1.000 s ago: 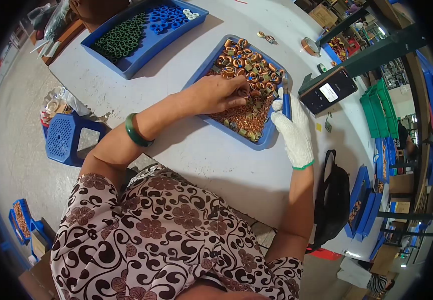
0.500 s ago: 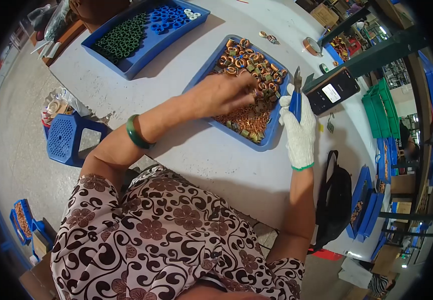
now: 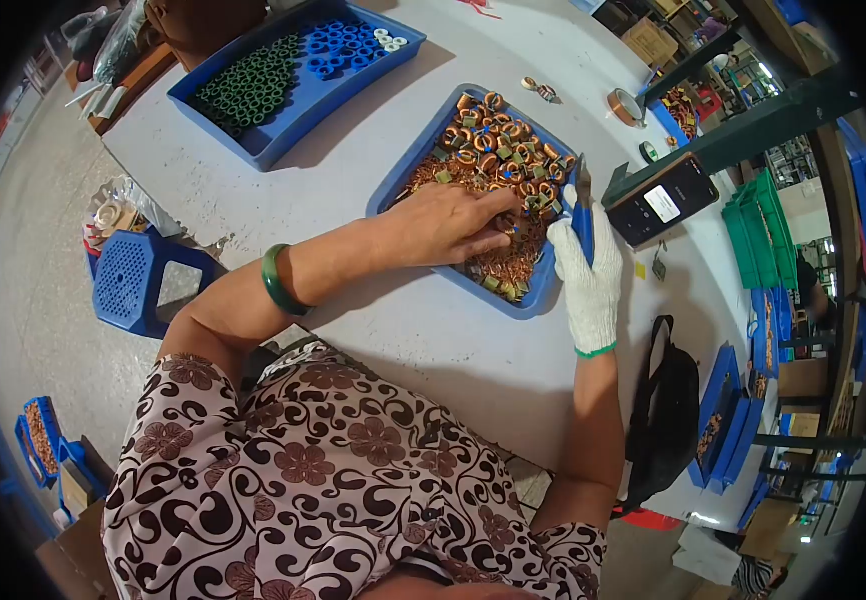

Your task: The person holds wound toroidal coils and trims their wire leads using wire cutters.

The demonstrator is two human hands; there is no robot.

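My bare left hand [image 3: 453, 222] reaches over a blue tray [image 3: 390, 190], its fingers bent down among the parts; what lies between the fingertips is too small to make out. Copper-wound rings [image 3: 488, 140] fill the far part of the tray, and loose copper wire bits [image 3: 503, 262] lie in the near part. At the tray's right edge, my right hand [image 3: 590, 270], in a white glove with a green cuff, is closed around blue-handled cutters [image 3: 582, 220]. Their metal jaws point away from me.
A second blue tray [image 3: 263, 158] with green, blue and white rings stands at the far left. Right of my glove, a phone [image 3: 665, 203] leans by a dark green bar [image 3: 723, 140]. A black bag [image 3: 661, 420] lies at the right, a blue stool [image 3: 138, 283] at left.
The view has shifted slightly, so the trays appear lower. My left hand has moved down among the parts from its blurred position. The cutters turned upright, then tilted back slightly, still in my right hand.
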